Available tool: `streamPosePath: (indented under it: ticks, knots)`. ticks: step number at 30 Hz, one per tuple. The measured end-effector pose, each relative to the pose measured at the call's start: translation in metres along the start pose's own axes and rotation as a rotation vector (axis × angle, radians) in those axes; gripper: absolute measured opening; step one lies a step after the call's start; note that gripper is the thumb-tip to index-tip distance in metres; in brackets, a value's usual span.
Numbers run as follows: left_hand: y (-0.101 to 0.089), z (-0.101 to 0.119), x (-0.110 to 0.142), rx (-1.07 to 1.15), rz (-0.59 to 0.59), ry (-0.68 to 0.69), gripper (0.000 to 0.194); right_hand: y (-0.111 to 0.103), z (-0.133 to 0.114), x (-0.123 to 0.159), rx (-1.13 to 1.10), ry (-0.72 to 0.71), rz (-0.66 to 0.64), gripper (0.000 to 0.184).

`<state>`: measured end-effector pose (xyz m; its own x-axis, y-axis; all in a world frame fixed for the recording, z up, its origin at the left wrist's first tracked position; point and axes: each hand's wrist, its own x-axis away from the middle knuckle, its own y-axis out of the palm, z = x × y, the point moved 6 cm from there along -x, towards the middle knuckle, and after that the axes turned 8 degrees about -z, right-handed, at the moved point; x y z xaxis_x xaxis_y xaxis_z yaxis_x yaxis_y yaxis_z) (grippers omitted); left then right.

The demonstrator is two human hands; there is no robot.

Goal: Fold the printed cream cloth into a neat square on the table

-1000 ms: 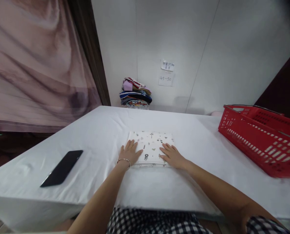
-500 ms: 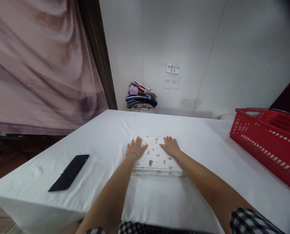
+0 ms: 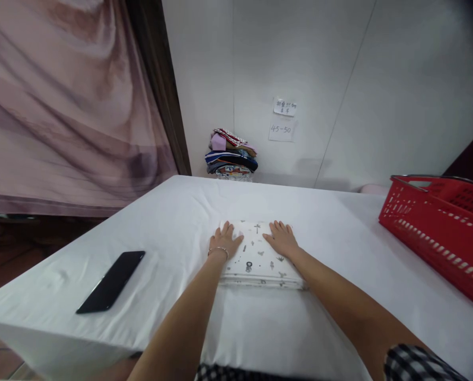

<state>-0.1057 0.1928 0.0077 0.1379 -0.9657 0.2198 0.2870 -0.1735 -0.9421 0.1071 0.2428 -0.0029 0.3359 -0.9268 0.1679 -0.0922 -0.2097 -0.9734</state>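
A white cloth [image 3: 256, 259] with small grey and brown printed figures lies folded in a thick rectangle on the table. My left hand [image 3: 224, 241] rests flat on its far left part, fingers spread, a bracelet at the wrist. Across from it, my right hand [image 3: 280, 239] presses flat on the far right part, also with fingers apart. Neither hand grips anything. Several layers show along the cloth's near folded edge; its right and left sides are partly hidden by my hands and forearms.
A black phone [image 3: 112, 281] lies on the white-covered table [image 3: 172, 227] at left. On the right stands a red slotted basket [image 3: 438, 227]. Behind the far edge is a stack of folded clothes [image 3: 231, 156] against the wall, below two paper notes [image 3: 282, 128]. A pink curtain [image 3: 69, 116] hangs at left.
Both hands stay flat on the folded cloth in nearly the same places. The whole view has shifted slightly.
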Motion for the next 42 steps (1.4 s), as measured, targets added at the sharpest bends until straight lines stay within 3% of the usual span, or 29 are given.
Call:
streamPosePath:
  ticks: [5,8,12,17,25,30,35,38,42]
  knots:
    - [0.0,0.001,0.002,-0.002,-0.011,-0.006,0.075,-0.018,-0.012,-0.004,-0.03,0.014,-0.08,0.069]
    - [0.0,0.001,0.002,-0.01,-0.002,-0.008,0.073,-0.031,-0.039,-0.007,-0.033,-0.095,0.001,0.071]
    - [-0.001,0.002,0.002,-0.018,0.022,0.002,0.071,-0.017,-0.071,-0.009,-0.013,-0.256,-0.014,0.071]
    - [0.0,0.002,0.002,-0.017,0.024,0.012,0.071,0.004,-0.073,-0.012,-0.017,-0.273,-0.061,0.073]
    - [-0.001,0.001,0.002,-0.022,0.035,0.01,0.07,0.0,-0.072,0.005,-0.038,-0.249,-0.109,0.069]
    - [-0.001,0.0,0.001,-0.016,0.031,0.008,0.072,0.0,-0.05,0.049,-0.082,-0.293,-0.141,0.069]
    - [-0.001,0.0,0.001,-0.023,0.029,0.016,0.073,0.0,-0.004,0.099,-0.165,-0.181,-0.129,0.062]
    - [-0.001,0.0,0.0,-0.02,0.03,0.023,0.073,0.003,0.023,0.121,-0.359,-0.071,-0.099,0.065]
    - [-0.008,-0.003,-0.007,0.021,-0.025,0.038,0.077,0.008,0.052,0.135,-0.819,0.078,-0.005,0.071]
